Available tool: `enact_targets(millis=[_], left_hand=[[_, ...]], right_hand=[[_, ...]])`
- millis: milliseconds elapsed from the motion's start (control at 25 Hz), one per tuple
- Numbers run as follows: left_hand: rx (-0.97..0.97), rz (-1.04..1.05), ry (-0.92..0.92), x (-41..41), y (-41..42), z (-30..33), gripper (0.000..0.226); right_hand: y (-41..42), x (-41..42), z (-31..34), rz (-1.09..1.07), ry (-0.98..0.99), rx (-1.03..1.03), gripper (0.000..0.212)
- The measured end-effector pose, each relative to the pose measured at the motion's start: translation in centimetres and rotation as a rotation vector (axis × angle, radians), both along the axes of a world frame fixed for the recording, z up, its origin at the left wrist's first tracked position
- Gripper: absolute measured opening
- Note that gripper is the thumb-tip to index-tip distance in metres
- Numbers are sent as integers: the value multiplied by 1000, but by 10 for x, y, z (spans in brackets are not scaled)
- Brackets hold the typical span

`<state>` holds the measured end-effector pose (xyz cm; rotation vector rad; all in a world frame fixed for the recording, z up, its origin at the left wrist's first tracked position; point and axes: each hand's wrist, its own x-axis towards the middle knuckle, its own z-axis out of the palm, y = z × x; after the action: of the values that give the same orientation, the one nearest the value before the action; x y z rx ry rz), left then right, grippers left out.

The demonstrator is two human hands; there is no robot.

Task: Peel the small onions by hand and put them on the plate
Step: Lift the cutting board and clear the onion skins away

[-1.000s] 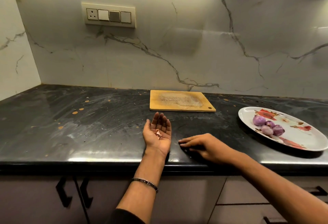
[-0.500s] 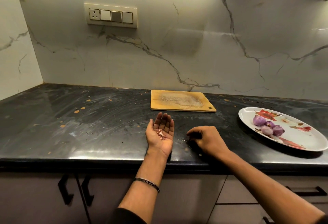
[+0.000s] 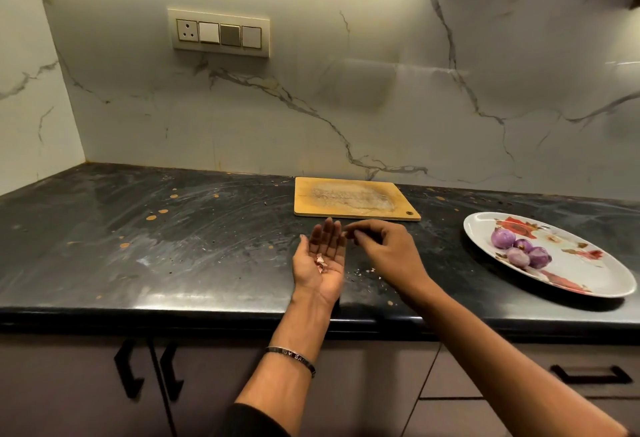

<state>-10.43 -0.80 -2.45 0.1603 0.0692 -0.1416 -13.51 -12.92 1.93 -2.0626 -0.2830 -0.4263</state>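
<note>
Several peeled purple onions (image 3: 521,249) lie together on a white flowered plate (image 3: 588,280) at the right of the black counter. My left hand (image 3: 320,261) lies palm up near the counter's front edge, fingers straight, with a few pinkish peel scraps (image 3: 321,263) in the palm. My right hand (image 3: 381,249) hovers just right of the left fingertips, its fingertips pinched together; whether a scrap is between them cannot be made out. A few tiny peel bits (image 3: 370,271) lie on the counter under the right hand.
A wooden cutting board (image 3: 353,199) lies flat behind my hands, by the marble wall. The black counter (image 3: 173,246) stretches left with small specks on it. Cabinet doors with dark handles (image 3: 149,371) sit below the front edge.
My right hand has lifted off the counter and moved up and left to my left hand's fingertips, fingers pinched. The left hand has stayed palm up with the scraps.
</note>
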Motion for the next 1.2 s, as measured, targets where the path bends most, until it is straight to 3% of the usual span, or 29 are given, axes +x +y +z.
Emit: enact_targets(millis=[80,240,360,520,920,1200], left_hand=[[-7,-15,-30,-1,5,-1,46],[69,-33,-70,-5,2,-4,36],[100,-19,-82,-8,0,-7,46],[51,4,-104,-10,12,-9,57],[11,73,-86,-25,34,0,49],[2,-34,-124,-71,23,-11,49]], right_hand=[[-23,-3,-13,-131,50,-40,27],[-59,-2,-47,-210,368,-478,54],[-45,6,-63,-243,384,-702,68],[-7,18,-65,-223,377,-736,81],[12,6,-54,266,235,-897,63],[-11,-11,-47,375,152,-1018,57]])
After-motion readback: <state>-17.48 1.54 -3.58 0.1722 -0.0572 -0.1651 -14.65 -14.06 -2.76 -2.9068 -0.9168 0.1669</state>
